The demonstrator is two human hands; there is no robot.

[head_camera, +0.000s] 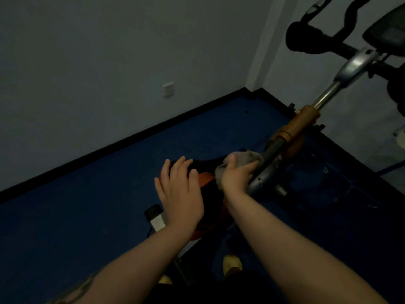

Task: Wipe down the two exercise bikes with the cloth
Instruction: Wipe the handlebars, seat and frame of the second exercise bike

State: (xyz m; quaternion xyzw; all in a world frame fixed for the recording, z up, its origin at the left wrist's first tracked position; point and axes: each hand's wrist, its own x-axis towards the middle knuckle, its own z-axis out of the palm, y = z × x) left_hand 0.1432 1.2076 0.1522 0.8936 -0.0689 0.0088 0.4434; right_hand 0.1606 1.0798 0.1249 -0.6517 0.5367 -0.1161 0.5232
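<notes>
dim room, head view looking down over one exercise bike (291, 132) that runs from frame centre out toward 1 o'clock.

right hand (235, 178): fingers curled round a pale cloth (243, 160), the wad pressed against the bike's frame where the silver post meets the saddle (206, 165) end. judged reason: closing the grip on the bunched cloth keeps a thick pad between palm and metal, and lets it wrap partway round the tube rather than only touch one side.

left hand (179, 189): flat, fingers straight and spread, holding nothing, resting on or just over the dark saddle at about 9 o'clock of the cloth. cannot tell if it bears down. likely it steadies the saddle against the push of the wiping.

cloth sits at frame centre, between saddle nose and the orange section of the frame. handlebars (306, 38) and console at 1 o'clock, well apart from the cloth, probably not yet being wiped. second bike: only a dark part at the right edge, not certain.

a small dark-and-white object (155, 217) lies on the blue floor (87, 216) at 7 o'clock of the left hand.
</notes>
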